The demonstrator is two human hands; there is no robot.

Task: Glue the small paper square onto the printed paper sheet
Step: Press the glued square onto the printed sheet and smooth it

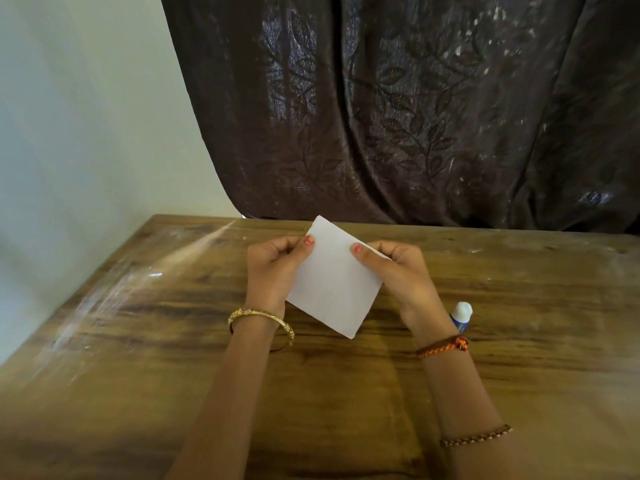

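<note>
Nearest the camera, two bare forearms reach out over a wooden table (145, 393), its brown grain streaked with pale, chalky smears toward the left edge. The right forearm carries a thin beaded chain (476, 435) and, at the wrist, a braided orange-brown thread band (443, 345). The left wrist wears a gold bangle (261, 322) with a worked, ornamented surface.

Above the middle of the table both hands hold one white paper sheet (334, 285), turned cornerwise so that it reads as a diamond, its lowest corner pointing back toward the person. The left hand (277, 268) pinches the upper left edge, thumb on the facing side and curled fingers behind; the right hand (398, 271) pinches the upper right edge the same way. Both thumbnails are painted pinkish red. The side that shows is plain and matte, with no print or writing to be read; whether the sheet rests on the wood or is lifted off it cannot be told, nor whether this is the small square or the printed sheet.

Just right of the right wrist, a glue stick (461, 318) lies on the table: rounded white cap, blue body with a touch of green. Its label is too small to read, and the wrist hides its lower end.

Beyond the far edge hangs a dark brown curtain (398, 116), glossy, patterned with leafy sprigs, in heavy folds. A pale wall (76, 116) fills the left.
</note>
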